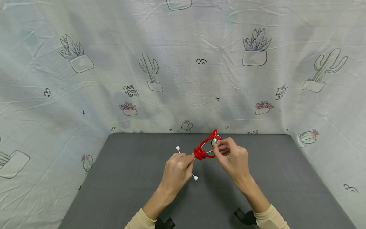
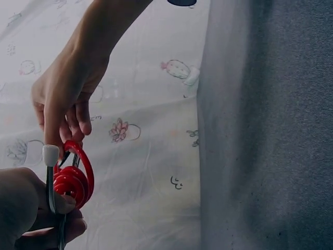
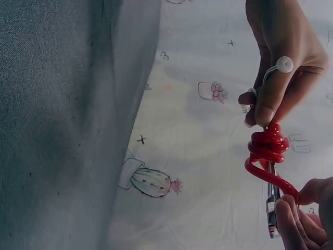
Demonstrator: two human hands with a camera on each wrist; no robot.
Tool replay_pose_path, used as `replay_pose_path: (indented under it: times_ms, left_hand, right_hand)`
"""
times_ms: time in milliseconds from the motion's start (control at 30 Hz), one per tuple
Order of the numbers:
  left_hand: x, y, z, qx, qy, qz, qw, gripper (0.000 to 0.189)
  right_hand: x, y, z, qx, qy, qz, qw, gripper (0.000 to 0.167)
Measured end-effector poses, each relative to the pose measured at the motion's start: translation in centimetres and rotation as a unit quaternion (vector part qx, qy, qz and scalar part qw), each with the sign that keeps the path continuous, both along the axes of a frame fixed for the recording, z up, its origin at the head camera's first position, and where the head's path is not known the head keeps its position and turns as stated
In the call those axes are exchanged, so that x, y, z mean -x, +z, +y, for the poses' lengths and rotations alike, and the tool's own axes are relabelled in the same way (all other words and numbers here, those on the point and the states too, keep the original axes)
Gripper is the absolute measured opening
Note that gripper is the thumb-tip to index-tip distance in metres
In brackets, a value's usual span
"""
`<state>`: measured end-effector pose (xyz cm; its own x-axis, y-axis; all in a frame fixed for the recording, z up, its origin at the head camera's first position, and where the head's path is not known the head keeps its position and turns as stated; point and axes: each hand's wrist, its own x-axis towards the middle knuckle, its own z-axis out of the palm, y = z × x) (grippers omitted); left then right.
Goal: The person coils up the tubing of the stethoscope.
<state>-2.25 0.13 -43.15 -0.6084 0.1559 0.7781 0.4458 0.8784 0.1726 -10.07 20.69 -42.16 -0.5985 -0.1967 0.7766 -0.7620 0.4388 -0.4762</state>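
Note:
A stethoscope with red tubing (image 1: 199, 153) is held above the table between my two hands. Its tubing is wound in a tight coil around the metal part, with a loose loop reaching toward the right. My left hand (image 1: 176, 167) pinches it just beside the coil. White ear tips (image 1: 178, 148) stick out on both sides of that hand; one ear tip (image 3: 284, 64) also shows in the right wrist view. With thumb and fingers, my right hand (image 1: 235, 159) pinches the metal chest piece (image 1: 215, 142) beside the loop. Fingers partly hide the metal tubes.
Below the hands lies a dark grey table (image 1: 120, 184). A pale curtain (image 1: 183, 79) printed with potted cacti hangs behind and along both sides of it. Black straps (image 1: 246, 217) show near the sleeves.

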Motion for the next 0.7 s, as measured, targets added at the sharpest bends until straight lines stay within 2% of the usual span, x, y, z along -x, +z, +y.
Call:
replay_pose_path:
  times_ms: [100, 200, 267, 500, 600, 700]
  left_hand:
    - [0.3, -0.1, -0.1, 0.002, -0.001, 0.008, 1.0, 0.015]
    - [0.5, -0.2, -0.3, 0.002, -0.003, 0.015, 0.9999, 0.014]
    - [0.6, -0.3, -0.4, 0.006, -0.006, 0.022, 0.9997, 0.015]
    - [1.0, -0.6, -0.9, 0.015, -0.006, 0.022, 0.9996, 0.016]
    - [1.1, -0.7, -1.1, 0.018, -0.007, 0.016, 0.9997, 0.018]
    - [1.2, -0.9, -1.2, 0.021, -0.011, 0.013, 0.9996, 0.019]
  right_hand:
    - [0.0, -0.1, -0.1, 0.035, 0.007, -0.065, 0.9972, 0.027]
    - [0.1, 0.1, -0.1, 0.063, 0.01, -0.143, 0.9876, 0.037]
    - [0.3, 0.2, -0.1, 0.062, 0.008, -0.181, 0.9814, 0.041]
    - [0.7, 0.9, 0.0, -0.006, 0.003, -0.273, 0.9619, 0.032]
    - [0.9, 1.2, 0.1, -0.038, 0.011, -0.296, 0.9545, 0.032]
    - [1.3, 1.3, 0.3, -0.069, 0.012, -0.298, 0.952, 0.034]
